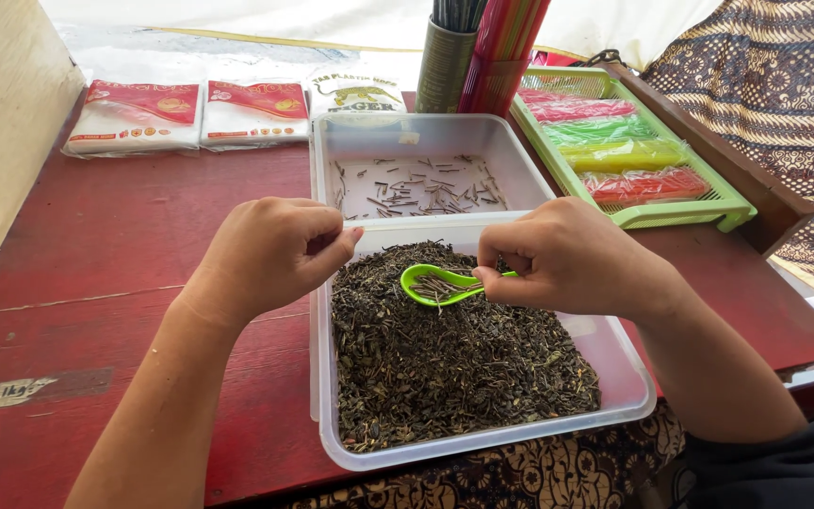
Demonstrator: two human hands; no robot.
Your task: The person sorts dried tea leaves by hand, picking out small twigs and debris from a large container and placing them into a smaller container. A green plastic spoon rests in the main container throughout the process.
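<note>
A person works with both bare hands over a clear plastic tray [628,377] of dark loose tea leaves [454,368] that sits at the near edge of a red wooden table [124,245]. The right hand [567,256] is curled nearly shut, its thumb and fingertips pinching the handle of a small green spoon [437,283]; the spoon's bowl hovers just above the tea near the tray's far end and carries a few thin stalks. The left hand [270,250] is loosely fisted over the tray's left rim, thumb pressed to forefinger; whether anything lies between them cannot be told.

Directly behind, touching the first tray's far rim, stands a second clear tray [332,141] with a scattering of thin brown stalks [421,193] across its bottom. To the right of it, a light green basket [708,193] holds four packets in pink, green, yellow and red, laid side by side. At the table's far edge stand a dark green cylindrical tin [445,71] and, just beside it, a bundle of red and green striped sticks [506,47]. Further left lie two white-and-red flat packets [138,118] next to each other and a white packet [355,94] beside them. A brown patterned cloth [765,85] hangs at the right, and a pale board [2,123] borders the table on the left.
</note>
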